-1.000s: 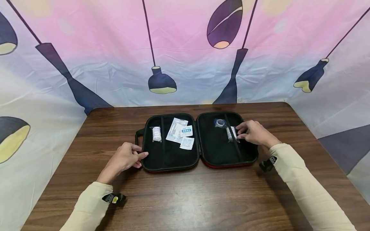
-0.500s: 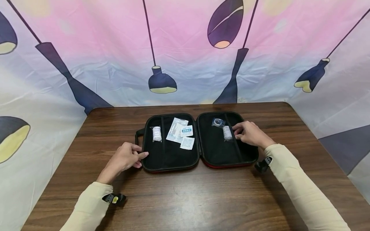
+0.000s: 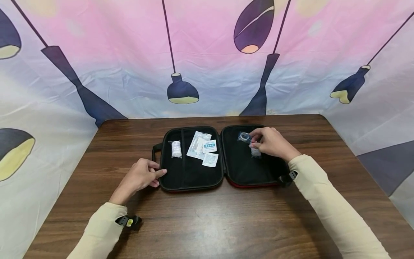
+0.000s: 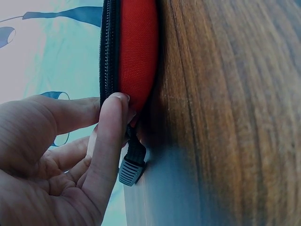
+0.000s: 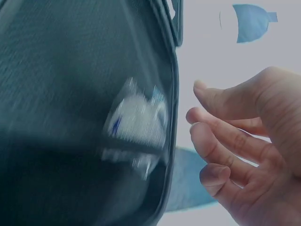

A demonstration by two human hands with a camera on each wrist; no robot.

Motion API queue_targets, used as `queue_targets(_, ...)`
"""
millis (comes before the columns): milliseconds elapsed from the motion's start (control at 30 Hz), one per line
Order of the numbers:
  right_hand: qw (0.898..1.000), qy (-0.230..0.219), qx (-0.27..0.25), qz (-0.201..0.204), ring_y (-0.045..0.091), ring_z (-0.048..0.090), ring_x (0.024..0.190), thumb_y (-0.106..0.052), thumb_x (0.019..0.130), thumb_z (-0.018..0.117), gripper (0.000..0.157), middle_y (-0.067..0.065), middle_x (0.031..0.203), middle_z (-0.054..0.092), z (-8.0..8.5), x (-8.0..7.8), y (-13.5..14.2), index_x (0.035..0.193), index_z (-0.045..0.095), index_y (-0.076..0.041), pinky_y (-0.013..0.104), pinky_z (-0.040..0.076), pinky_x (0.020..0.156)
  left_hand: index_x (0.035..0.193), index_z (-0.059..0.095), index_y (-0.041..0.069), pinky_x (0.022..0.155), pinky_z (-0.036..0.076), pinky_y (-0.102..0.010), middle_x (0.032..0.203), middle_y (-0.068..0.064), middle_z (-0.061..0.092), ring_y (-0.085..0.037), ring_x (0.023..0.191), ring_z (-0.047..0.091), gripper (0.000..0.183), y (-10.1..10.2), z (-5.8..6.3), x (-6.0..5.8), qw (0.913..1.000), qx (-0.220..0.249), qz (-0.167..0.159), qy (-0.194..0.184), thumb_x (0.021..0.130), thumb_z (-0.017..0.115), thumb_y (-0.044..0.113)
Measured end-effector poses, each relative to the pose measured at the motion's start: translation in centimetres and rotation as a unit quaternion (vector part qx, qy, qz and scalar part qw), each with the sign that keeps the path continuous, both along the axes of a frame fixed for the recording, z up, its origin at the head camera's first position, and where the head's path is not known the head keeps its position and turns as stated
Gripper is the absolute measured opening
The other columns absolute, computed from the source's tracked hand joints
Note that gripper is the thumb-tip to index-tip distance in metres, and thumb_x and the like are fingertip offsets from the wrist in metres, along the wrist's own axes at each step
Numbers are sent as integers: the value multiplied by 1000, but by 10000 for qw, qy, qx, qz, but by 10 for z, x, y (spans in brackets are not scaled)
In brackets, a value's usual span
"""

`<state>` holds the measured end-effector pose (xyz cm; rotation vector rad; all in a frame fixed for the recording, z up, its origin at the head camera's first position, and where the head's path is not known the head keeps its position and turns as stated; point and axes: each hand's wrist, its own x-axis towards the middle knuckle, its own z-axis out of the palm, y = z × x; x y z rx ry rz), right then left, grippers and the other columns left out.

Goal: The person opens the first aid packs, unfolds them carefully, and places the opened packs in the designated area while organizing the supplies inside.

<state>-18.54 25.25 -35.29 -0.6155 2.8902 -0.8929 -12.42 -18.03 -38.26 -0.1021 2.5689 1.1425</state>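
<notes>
A black-lined zip case with a red shell (image 4: pixel 136 52) lies unfolded on the table. My left hand (image 3: pixel 139 177) holds its left edge near the front corner, beside the zipper; a pull tab (image 4: pixel 131 172) hangs below the fingers. My right hand (image 3: pixel 274 143) hovers over the right half with bent, parted fingers and nothing visible between them. Beneath it is a wrapped white bandage roll (image 3: pixel 255 152), partly hidden. An elastic strap crosses that roll in the right wrist view. Just left of the right fingertips sits a wrapped roll of tape (image 3: pixel 244 137).
In the case's left half, another wrapped bandage roll (image 3: pixel 176 149) lies left of the strap, and several white packets (image 3: pixel 210 159) overlap on the right. The case's handle (image 3: pixel 156 150) sticks out leftward. A patterned cloth (image 3: pixel 213 57) hangs behind the wooden table (image 3: pixel 200 223).
The bandage roll in the right half has shifted left and turned more upright. My right hand has moved left and away from me, over the roll. The left hand stays on the case edge.
</notes>
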Motion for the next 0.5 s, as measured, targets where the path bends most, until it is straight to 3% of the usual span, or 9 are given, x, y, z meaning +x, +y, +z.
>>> queue_targets(333,9993,-118,3,365,14,60,63,-20,92,78,43,8,102,72,4,-11,-58,127,67,1,34,50,63,135,54,-14,59,60,-31,68,-10,63,-16,59,69,52,2,-1,-1,9999,-1,68,-95,98,71,19)
queue_targets(500,9980,-106,112,609,16,66,77,-21,90,79,44,6,100,73,2,-16,-88,127,67,0,37,55,75,135,54,-14,59,60,-31,68,-10,64,-16,58,69,52,2,0,-2,9999,41,71,-133,98,71,19)
